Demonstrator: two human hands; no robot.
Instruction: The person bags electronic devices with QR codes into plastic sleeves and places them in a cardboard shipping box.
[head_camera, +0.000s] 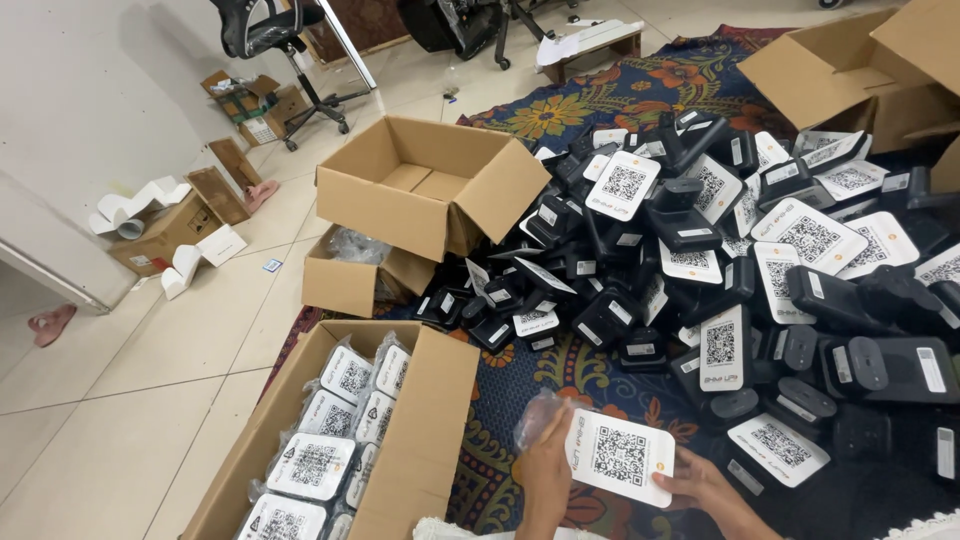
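White code-printed device (622, 457) is being gripped by my right hand (705, 487) while my left hand (545, 470) is closing round its clear bag (535, 418). Next I judge it needs sliding in, then placing in the near-left box (430, 430).

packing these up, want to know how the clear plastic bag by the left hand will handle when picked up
The clear plastic bag looks crumpled and thin against the left hand, so it is probably floppy and very light. Its glossy film may be slippery. The white-faced device, also touched by the right hand, looks rigid by contrast.
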